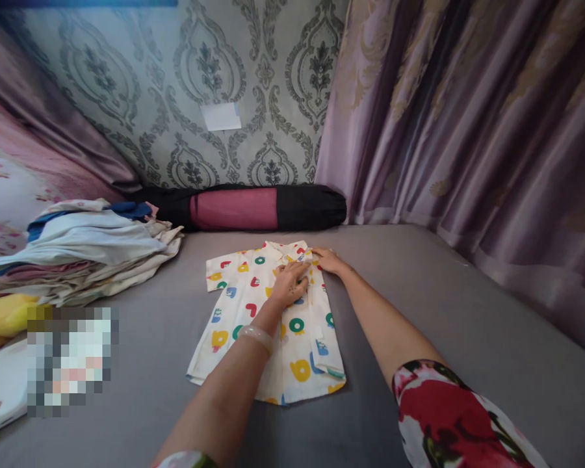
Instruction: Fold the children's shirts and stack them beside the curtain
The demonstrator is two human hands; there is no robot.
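A small white short-sleeved shirt [253,331] with a colourful letter print lies spread out, collar away from me. Its left sleeve is stretched out flat; along the right side the cloth is turned inward over the front. My left hand [291,283] rests on the upper chest of the shirt, palm down with fingers extended, and a pale bangle [257,338] circles that wrist. At the right shoulder edge, just below the collar, my right hand [329,261] has its fingertips closed on the cloth. My left forearm hides part of the shirt's lower front.
A pile of folded clothes [97,244] sits at the left on the grey sheet [409,292]. Nearer are a yellow item [10,313] and a white object [7,383] beside a blurred patch. A black and pink roll [234,209] lies along the patterned wall; purple curtains [448,123] hang at right.
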